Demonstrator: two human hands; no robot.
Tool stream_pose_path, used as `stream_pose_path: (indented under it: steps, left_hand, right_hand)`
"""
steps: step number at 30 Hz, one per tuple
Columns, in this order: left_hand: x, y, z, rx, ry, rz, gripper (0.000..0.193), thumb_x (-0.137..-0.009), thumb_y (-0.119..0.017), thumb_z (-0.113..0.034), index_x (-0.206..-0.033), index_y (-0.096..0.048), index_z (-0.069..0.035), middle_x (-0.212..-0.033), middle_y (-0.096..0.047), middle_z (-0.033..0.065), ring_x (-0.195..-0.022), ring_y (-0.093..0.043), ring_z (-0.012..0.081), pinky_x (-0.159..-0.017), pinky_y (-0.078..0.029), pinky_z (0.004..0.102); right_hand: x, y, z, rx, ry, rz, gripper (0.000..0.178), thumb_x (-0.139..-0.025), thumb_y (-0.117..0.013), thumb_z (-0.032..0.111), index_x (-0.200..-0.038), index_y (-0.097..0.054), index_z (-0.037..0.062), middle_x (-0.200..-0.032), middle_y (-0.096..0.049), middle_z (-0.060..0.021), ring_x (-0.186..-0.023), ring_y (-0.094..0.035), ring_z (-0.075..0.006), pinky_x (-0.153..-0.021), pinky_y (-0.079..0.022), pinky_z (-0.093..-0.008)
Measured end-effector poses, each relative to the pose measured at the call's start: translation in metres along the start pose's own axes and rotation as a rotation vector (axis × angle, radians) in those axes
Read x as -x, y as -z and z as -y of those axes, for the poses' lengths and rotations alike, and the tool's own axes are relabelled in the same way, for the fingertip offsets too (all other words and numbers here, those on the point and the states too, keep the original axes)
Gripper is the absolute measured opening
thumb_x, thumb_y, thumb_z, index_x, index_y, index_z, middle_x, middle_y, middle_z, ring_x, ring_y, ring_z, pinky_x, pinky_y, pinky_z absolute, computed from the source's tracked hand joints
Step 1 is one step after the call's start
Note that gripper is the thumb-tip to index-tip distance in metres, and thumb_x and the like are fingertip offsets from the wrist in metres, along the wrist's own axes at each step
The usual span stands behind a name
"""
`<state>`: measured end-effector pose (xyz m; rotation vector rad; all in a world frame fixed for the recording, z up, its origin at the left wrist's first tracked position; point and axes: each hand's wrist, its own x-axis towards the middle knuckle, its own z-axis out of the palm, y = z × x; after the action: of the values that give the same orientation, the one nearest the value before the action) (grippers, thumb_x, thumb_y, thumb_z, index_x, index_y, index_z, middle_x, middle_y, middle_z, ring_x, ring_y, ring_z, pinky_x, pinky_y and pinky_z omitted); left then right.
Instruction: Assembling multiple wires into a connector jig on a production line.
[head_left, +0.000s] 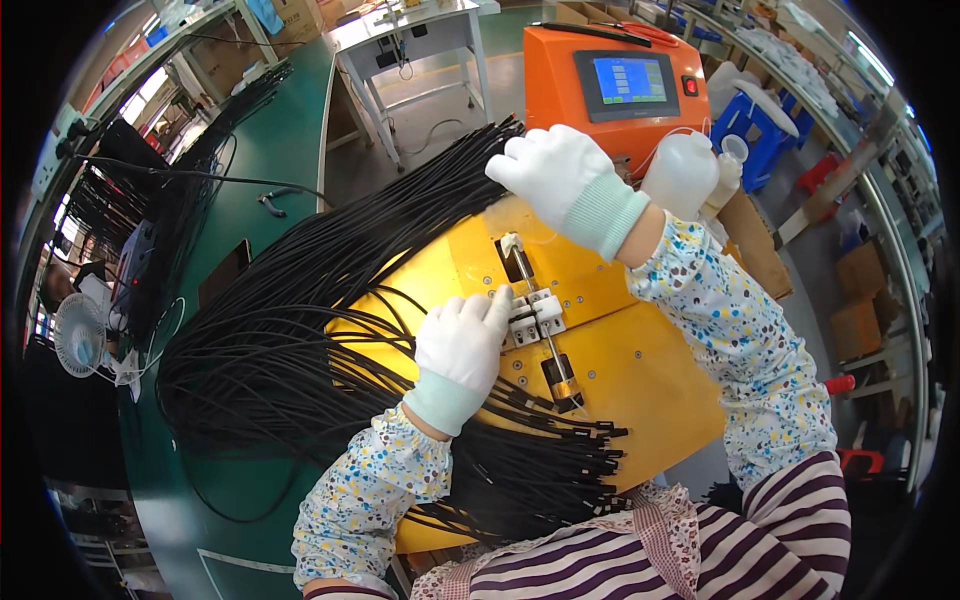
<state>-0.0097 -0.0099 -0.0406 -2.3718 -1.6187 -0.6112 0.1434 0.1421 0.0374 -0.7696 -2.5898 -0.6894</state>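
Observation:
Both my hands wear white gloves with pale green cuffs. My left hand (462, 345) is curled beside a small white clamp block (536, 318) with a metal rod, one finger reaching its left edge. Black cables run under and around that hand, but whatever its fingers hold is hidden. Raised above the far edge of the yellow machine plate (650, 370), my right hand (555, 178) is closed like a fist. It is close to the far ends of a large bundle of black cables (350, 245); I cannot make out anything inside it.
An orange machine (560, 85) with a lit screen stands behind the plate, a white plastic bottle (682, 178) beside it. Pliers (275, 203) lie on the green table (270, 150) at left. Black cable ends with connectors (600, 455) lie across the plate's near side.

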Motion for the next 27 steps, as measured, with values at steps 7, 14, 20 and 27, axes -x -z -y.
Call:
stream_pose_path:
  steps: [7, 14, 20, 27]
  left_hand:
    - [-0.011, 0.005, 0.002, 0.118, -0.003, -0.013, 0.031, -0.075, -0.07, -0.01, -0.105, -0.065, -0.009, -0.096, -0.062, 0.0052, -0.089, -0.059, 0.0264, -0.082, -0.045, 0.0393]
    - [-0.023, 0.061, 0.004, 0.246, -0.119, 0.183, 0.024, -0.076, -0.069, -0.011, -0.099, -0.062, -0.009, -0.09, -0.061, 0.007, -0.088, -0.059, 0.0275, -0.08, -0.045, 0.0394]
    - [-0.029, 0.028, -0.003, 0.357, 0.006, 0.072, 0.018, -0.082, -0.066, -0.006, -0.099, -0.063, -0.007, -0.088, -0.062, 0.0092, -0.086, -0.06, 0.0283, -0.083, -0.046, 0.0386]
    - [-0.022, -0.002, -0.006, 0.546, 0.17, 0.014, 0.019, -0.082, -0.066, -0.007, -0.101, -0.063, -0.006, -0.084, -0.061, 0.0112, -0.081, -0.06, 0.029, -0.071, -0.049, 0.0369]
  right_hand:
    - [0.02, 0.003, -0.012, -0.089, -0.176, -0.108, 0.007, -0.081, -0.065, 0.016, -0.083, -0.061, 0.0109, -0.078, -0.058, -0.0056, -0.073, -0.062, -0.0233, -0.066, -0.05, -0.0363]
    - [0.071, 0.005, 0.017, -0.88, -0.319, 0.003, 0.009, -0.082, -0.066, 0.013, -0.086, -0.065, 0.0049, -0.08, -0.061, -0.0097, -0.076, -0.06, -0.0265, -0.07, -0.049, -0.036]
    - [0.099, 0.015, 0.043, -1.064, -0.336, 0.048, 0.013, -0.084, -0.064, 0.016, -0.084, -0.066, 0.0037, -0.08, -0.063, -0.0119, -0.079, -0.061, -0.0304, -0.074, -0.049, -0.0383]
    - [0.1, 0.005, 0.042, -1.059, -0.378, 0.07, 0.011, -0.082, -0.065, 0.015, -0.084, -0.066, 0.0046, -0.08, -0.063, -0.0112, -0.079, -0.061, -0.0296, -0.073, -0.049, -0.0378]
